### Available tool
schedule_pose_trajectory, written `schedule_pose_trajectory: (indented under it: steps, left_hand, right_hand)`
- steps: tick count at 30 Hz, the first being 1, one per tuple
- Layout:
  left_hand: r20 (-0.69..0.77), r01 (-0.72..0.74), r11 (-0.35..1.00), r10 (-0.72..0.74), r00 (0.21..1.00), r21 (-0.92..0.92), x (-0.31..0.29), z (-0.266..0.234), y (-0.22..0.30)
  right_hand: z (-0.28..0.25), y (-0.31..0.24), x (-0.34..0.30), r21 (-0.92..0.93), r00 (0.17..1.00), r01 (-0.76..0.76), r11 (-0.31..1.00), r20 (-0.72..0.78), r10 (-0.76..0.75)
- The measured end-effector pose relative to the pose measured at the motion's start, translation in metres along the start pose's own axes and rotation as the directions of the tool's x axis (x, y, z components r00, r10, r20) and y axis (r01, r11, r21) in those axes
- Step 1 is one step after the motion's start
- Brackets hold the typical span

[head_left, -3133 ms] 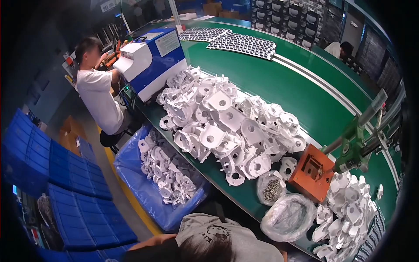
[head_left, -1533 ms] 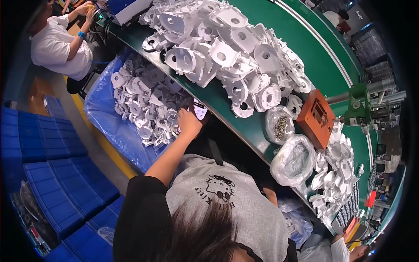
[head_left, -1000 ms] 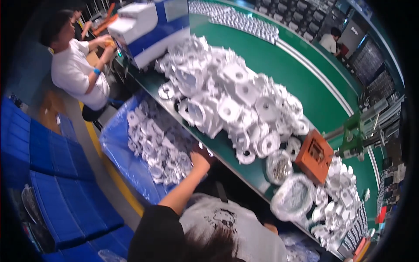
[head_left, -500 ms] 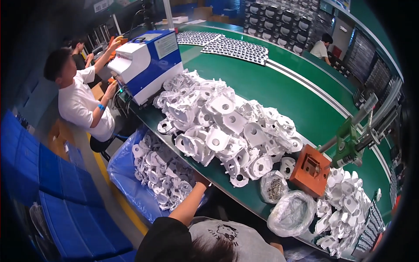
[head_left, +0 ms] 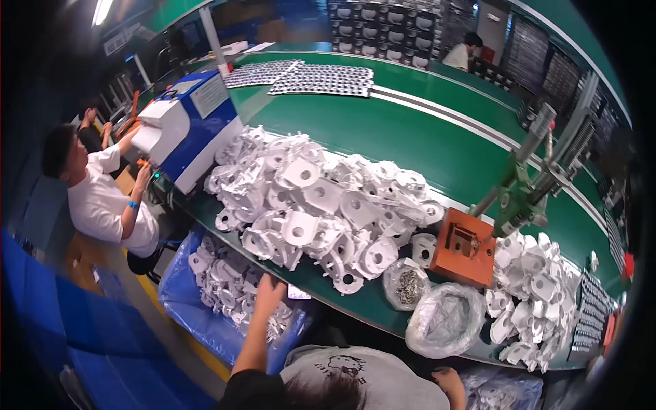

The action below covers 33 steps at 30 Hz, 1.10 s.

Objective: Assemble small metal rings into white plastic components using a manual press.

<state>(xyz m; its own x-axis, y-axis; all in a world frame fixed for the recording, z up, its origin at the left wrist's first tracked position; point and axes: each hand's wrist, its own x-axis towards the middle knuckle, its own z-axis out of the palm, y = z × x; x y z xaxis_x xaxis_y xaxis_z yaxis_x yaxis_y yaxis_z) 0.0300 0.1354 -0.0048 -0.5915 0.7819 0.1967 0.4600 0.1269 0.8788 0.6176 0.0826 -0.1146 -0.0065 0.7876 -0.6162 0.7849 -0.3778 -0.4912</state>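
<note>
While my left hand [head_left: 271,290] is beside a flat, bright-screened phone [head_left: 298,293] and my right hand [head_left: 447,378] is farther right, from here I cannot tell either grip.

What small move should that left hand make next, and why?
Perhaps ease the left hand over the near edge of the green table toward the piled white parts: it seems close to that edge, and they lie just beyond.

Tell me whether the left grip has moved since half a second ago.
Yes: leftward. The left grip has shifted left along the front edge of the green bench, and now appears farther over the blue-lined bin.
</note>
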Motion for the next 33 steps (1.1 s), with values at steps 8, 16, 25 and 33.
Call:
schedule_pose_trajectory:
  steps: [8,16,25,33]
  left_hand:
    - [0.029,-0.040,0.994,0.043,0.999,-0.098,0.007,-0.041,0.088]
    - [0.332,-0.636,0.761,0.572,0.750,0.126,0.011,0.047,0.149]
    - [0.507,-0.627,0.540,0.374,0.776,0.561,0.025,0.053,0.132]
    - [0.242,-0.705,0.670,0.662,0.709,0.232,0.054,0.032,0.127]
  right_hand:
    - [-0.068,-0.164,-0.069,-0.350,0.938,0.326,0.878,0.238,-0.253]
    - [-0.186,-0.213,-0.108,0.442,0.901,0.350,0.826,0.085,-0.427]
    - [-0.204,-0.203,-0.085,-0.073,0.571,0.398,0.915,-0.760,-0.309]
    - [-0.225,-0.206,-0.061,-0.231,0.419,0.314,0.921,-0.836,-0.353]
